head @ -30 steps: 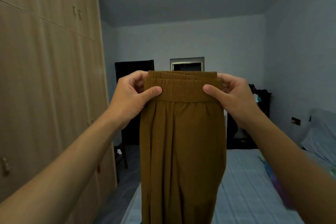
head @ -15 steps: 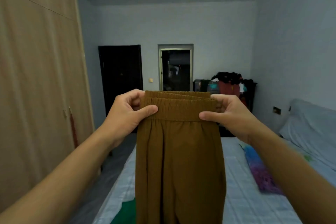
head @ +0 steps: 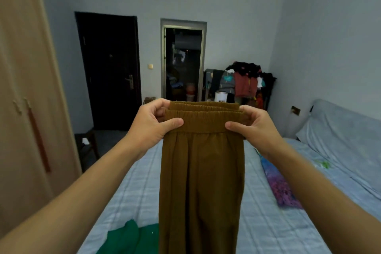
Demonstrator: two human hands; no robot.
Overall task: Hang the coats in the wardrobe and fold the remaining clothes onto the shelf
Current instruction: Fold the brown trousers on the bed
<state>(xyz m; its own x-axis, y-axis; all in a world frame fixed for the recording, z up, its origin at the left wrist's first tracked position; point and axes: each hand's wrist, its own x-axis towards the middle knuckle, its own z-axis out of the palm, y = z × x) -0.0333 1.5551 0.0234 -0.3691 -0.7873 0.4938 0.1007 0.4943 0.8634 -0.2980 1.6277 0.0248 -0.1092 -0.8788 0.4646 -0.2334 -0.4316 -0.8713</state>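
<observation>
The mustard-brown elastic-waist trousers (head: pixel 201 181) hang doubled over the pale blue checked bed (head: pixel 257 222), waistband pinched at each end by the left hand (head: pixel 151 128) and right hand (head: pixel 255 130), thumbs in front. This looks like the folding step; next, lay them flat and fold. Since half a second ago, the view has tilted down, with wooden wardrobe (head: pixel 24 88) beyond.

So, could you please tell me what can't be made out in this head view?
- Trousers: legs cut off by the bottom edge.
- Green garment: partly behind the trousers, cut by the edge.
- Wardrobe: blurred, doors shut, inside hidden.
- Left hand and right hand: fingers hidden behind the waistband.
</observation>
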